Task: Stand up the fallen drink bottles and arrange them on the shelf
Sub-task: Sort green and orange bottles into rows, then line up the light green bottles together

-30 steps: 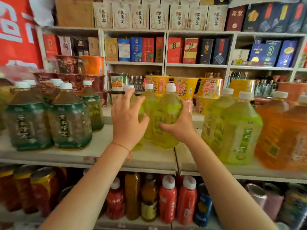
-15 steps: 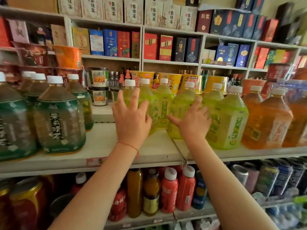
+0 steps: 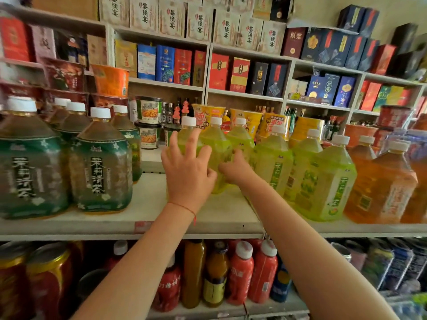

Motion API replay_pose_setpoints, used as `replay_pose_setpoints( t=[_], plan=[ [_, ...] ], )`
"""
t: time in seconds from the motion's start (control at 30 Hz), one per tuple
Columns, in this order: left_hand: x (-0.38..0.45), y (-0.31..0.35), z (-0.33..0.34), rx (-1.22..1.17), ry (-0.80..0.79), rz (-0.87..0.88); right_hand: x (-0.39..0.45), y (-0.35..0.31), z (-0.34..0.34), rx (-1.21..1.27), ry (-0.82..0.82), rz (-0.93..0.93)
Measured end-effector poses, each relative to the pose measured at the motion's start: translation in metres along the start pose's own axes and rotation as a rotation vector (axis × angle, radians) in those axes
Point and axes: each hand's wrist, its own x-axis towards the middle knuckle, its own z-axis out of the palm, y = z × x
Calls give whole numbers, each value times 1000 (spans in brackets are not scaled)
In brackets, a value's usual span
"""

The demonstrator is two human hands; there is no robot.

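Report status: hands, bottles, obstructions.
Both hands, left and right, open against upright green bottles. Shelf in front bare. Nothing in the way.

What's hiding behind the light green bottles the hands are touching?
Behind the light green bottles stand yellow noodle cups and small dark bottles. Both hands, left and right, cover the bottles' lower fronts.

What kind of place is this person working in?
Most likely a small grocery or convenience shop: large green-labelled tea bottles stand in rows on a pale shelf, stacked yellow instant-noodle cups sit behind, and boxed liquor cartons fill the upper shelves.
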Motion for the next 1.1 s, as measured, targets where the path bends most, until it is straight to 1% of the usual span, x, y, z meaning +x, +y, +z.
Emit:
replay_pose_setpoints(
  t=[0.03,0.1,0.2,0.27,0.3,0.33,0.37,0.4,0.47,0.5,0.53,0.57,0.67,0.7,0.73,0.8,0.87,0.93,1.0,1.1],
  plan=[
    [-1,-2,0,7,15,1,1,1,3,-23,-15,8],
    [-2,-4,2,38,43,28,2,6,9,-70,-10,-38],
    [-3,3,6,121,78,134,5,6,19,-43,-59,-74],
    [1,13,5,220,30,182,8,7,26,-130,-102,-125],
    [5,16,4,280,-41,183,9,7,26,-185,-90,-154],
    [10,18,3,337,-121,169,8,7,25,-234,-36,-185],
    [17,19,0,390,-187,149,9,7,21,-281,70,-242],
    [23,20,-3,437,-236,132,11,6,17,-344,215,-327],
    [32,21,-7,508,-297,127,19,1,9,-502,473,-512],
    [36,21,-9,515,-308,129,26,-3,6,-586,541,-561],
    [38,21,-10,504,-311,129,34,-7,4,-672,555,-562],
    [39,20,-10,485,-307,127,42,-10,4,-743,519,-500],
    [38,18,-10,455,-297,133,65,-7,7,-812,365,-221],
    [37,18,-9,448,-296,138,68,-6,9,-831,372,-190],
    [36,18,-10,437,-296,142,69,-4,10,-849,407,-198],
    [36,18,-10,421,-288,147,67,-6,10,-821,478,-266],
    [36,18,-10,416,-277,149,67,-11,5,-728,561,-337],
    [36,18,-9,416,-271,144,69,-16,-2,-665,637,-360],
    [36,19,-9,418,-276,144,69,-19,-10,-617,639,-346],
    [36,21,-10,436,-281,146,67,-21,-13,-369,598,-349]
  ],
)
